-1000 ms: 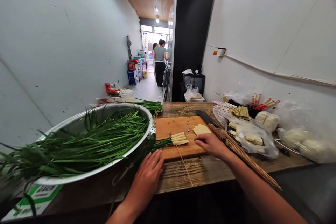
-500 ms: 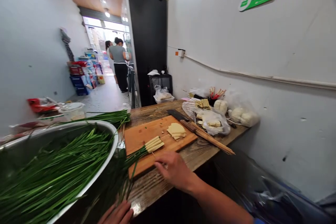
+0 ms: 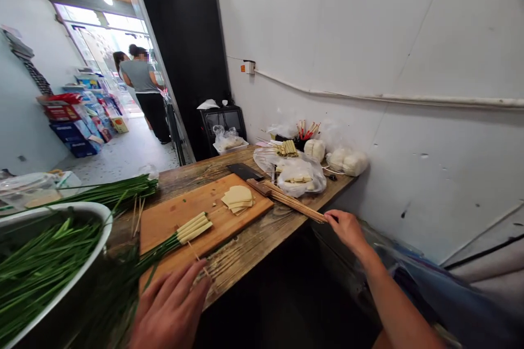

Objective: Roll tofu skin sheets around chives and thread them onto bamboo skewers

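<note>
My right hand (image 3: pixel 346 229) pinches the near ends of a bundle of bamboo skewers (image 3: pixel 301 205) that sticks out over the table edge. My left hand (image 3: pixel 174 300), fingers stretched out, lies over the near edge of the wooden cutting board (image 3: pixel 164 218), its fingertips by a single skewer (image 3: pixel 193 251). That skewer runs out of several pale-yellow rolls (image 3: pixel 194 227) wrapped around green chives (image 3: pixel 158 251), side by side on the board. A stack of thin pale-yellow sheets (image 3: pixel 238 197), like tofu skin, lies farther back. A cleaver (image 3: pixel 241 171) rests at the board's far corner, its handle beside the skewers.
A large metal basin (image 3: pixel 107 223) of chives stands at left, with more chives (image 3: pixel 139 187) behind it. Plastic bags (image 3: pixel 301 177) with pale food and filled skewers (image 3: pixel 286 148) sit at the back right, by the wall. Two people (image 3: pixel 143 82) stand by the doorway.
My right hand has moved from the rolls to the skewer bundle and closed on its ends. My left hand has come up to the board's edge. The view has swung right.
</note>
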Demonstrator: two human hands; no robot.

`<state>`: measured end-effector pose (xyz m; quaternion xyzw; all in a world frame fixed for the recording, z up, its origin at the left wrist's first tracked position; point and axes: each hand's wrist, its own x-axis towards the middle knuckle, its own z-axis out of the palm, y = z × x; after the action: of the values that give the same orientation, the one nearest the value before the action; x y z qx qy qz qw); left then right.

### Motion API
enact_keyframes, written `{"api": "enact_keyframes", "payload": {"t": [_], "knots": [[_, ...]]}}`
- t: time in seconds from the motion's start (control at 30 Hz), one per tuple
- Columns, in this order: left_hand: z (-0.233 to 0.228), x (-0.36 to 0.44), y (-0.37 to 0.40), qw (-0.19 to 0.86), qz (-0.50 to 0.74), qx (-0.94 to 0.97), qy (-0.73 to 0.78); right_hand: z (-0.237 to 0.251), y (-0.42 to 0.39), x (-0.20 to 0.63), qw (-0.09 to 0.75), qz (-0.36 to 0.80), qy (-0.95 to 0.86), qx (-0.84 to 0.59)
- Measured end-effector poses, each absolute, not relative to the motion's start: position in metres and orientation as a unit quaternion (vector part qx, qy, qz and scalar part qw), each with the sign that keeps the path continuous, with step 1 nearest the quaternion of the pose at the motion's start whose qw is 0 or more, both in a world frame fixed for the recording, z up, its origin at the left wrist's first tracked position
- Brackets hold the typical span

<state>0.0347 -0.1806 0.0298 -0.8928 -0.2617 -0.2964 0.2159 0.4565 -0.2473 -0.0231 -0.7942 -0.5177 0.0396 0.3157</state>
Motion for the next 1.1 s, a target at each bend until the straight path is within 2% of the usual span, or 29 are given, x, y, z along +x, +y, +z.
{"api": "enact_keyframes", "payload": {"t": [0.1,0.23,0.37,0.57,0.87,1.1], "knots": [[0.045,0.126,-0.162,0.194,-0.279,-0.88,-0.332,-0.021,-0.246,0.453,0.332,0.033,-0.528,-0.781],[0.031,0.246,-0.142,0.082,-0.161,-0.974,-0.138,-0.011,-0.249,0.45,0.296,0.001,-0.542,-0.786],[0.01,0.313,-0.13,0.043,-0.117,-0.983,-0.137,-0.004,-0.251,0.455,0.243,0.007,-0.542,-0.804],[-0.007,0.319,-0.123,0.037,-0.116,-0.984,-0.13,-0.004,-0.251,0.463,0.247,0.041,-0.59,-0.767],[-0.019,0.314,-0.124,0.019,-0.143,-0.98,-0.14,-0.003,-0.277,0.468,0.171,-0.037,-0.613,-0.77],[-0.022,0.309,-0.131,0.015,-0.153,-0.98,-0.13,-0.019,-0.283,0.468,0.293,0.039,-0.616,-0.731]]}}
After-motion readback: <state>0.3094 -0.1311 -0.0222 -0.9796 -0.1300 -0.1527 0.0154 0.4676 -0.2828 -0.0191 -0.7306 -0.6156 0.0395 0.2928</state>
